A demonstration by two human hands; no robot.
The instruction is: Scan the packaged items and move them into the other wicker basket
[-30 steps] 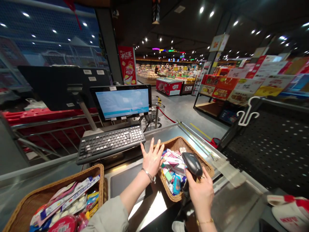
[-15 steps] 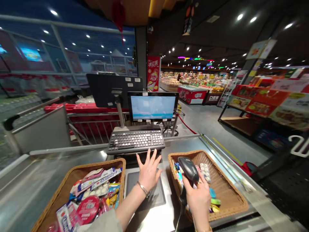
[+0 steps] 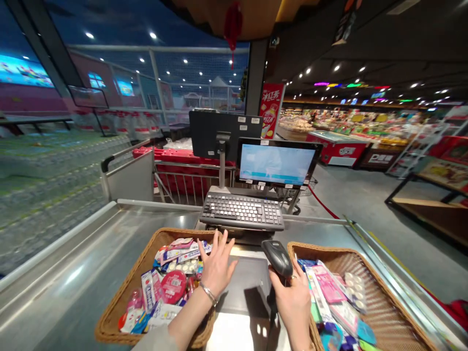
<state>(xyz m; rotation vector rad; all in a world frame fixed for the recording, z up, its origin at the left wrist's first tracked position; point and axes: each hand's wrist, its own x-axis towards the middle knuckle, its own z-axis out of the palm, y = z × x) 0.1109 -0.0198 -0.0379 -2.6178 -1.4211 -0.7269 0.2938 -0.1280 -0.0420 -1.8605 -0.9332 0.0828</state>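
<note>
Fingers spread and holding nothing, my left hand point(image 3: 217, 265) hovers over the right rim of the left wicker basket point(image 3: 126, 282), which is filled with wrapped sweets and a round pink pack point(image 3: 173, 286). My right hand point(image 3: 292, 295) is wrapped round the handle of a black barcode scanner point(image 3: 278, 258), whose head points forward. The scanner is between the grey pad point(image 3: 243, 280) in the counter and the right wicker basket point(image 3: 393, 304). That basket holds pink and white packets and a blister-like pack of round white sweets point(image 3: 355, 291).
A black keyboard point(image 3: 241, 210) sits behind the hands, below a lit monitor point(image 3: 277, 163). Another screen point(image 3: 204, 134) faces away at its left. The metal counter point(image 3: 69, 273) has raised edges. Red shopping carts point(image 3: 183, 180) stand behind it.
The view has turned left. My left hand has moved from over the grey pad to the left basket's rim. My right hand has carried the scanner left, off the right basket.
</note>
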